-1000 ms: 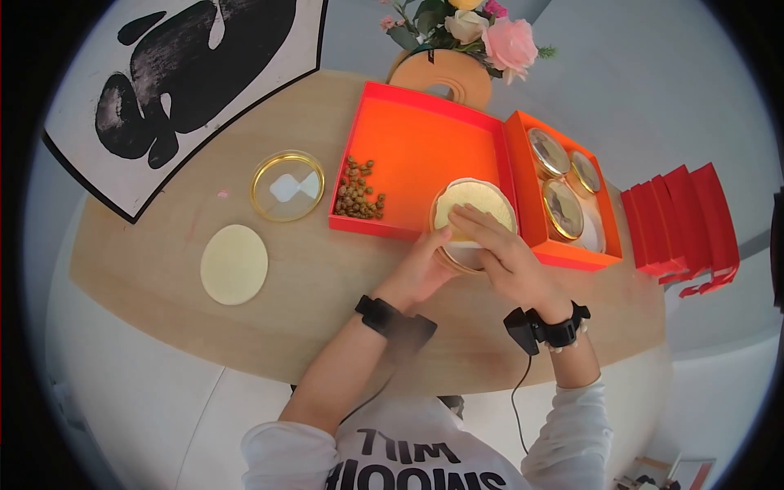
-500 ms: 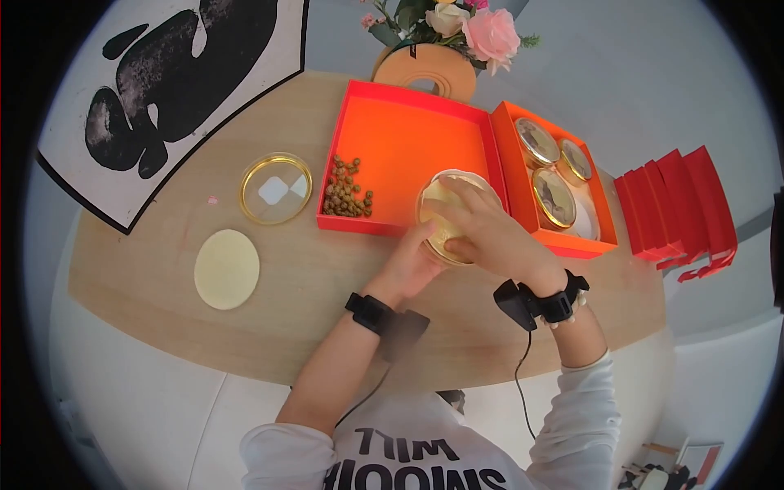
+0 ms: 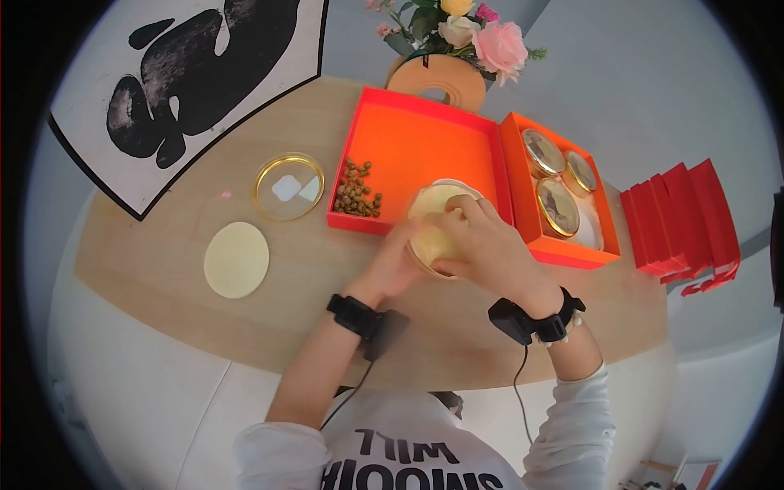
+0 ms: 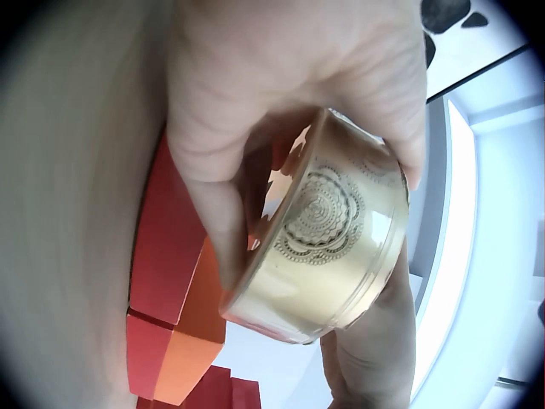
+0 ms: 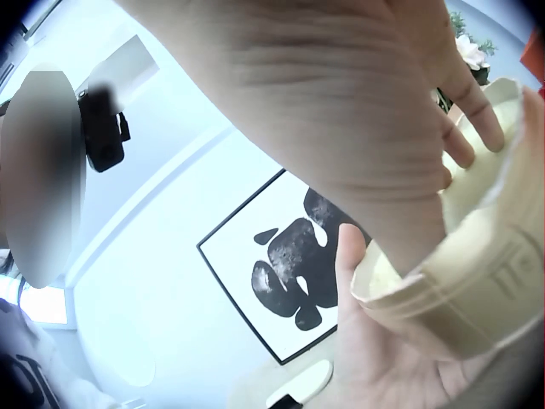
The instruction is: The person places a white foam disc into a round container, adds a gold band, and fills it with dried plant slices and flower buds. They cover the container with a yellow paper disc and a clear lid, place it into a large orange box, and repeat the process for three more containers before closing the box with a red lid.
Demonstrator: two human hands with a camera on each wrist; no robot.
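Observation:
My left hand (image 3: pixel 394 263) grips a round cream-gold tub (image 4: pixel 328 230) by its side. An embossed flower pattern marks the tub's wall in the left wrist view. The tub is tilted and held over the front edge of the orange-lined box. My right hand (image 3: pixel 498 253) reaches into its mouth, fingers spread and pressing on the cream inside (image 3: pixel 437 200). In the right wrist view the fingertips (image 5: pixel 485 128) lie within the rim, and a pale lining stands up unevenly along it. The thumb's tip is hidden inside the tub.
A cream disc (image 3: pixel 237 260) and a clear gold-rimmed lid (image 3: pixel 290 186) lie at left. Brown beads (image 3: pixel 356 189) sit in the red tray's (image 3: pixel 425 131) corner. An orange box (image 3: pixel 603 245) holds several lidded tubs. Red folded card (image 3: pixel 682 220) stands right; a flower vase (image 3: pixel 437 77) behind.
My right hand has gone from lying flat on a gold disc over the tub to having its fingers down inside the mouth. The tub has shifted slightly left and tilted.

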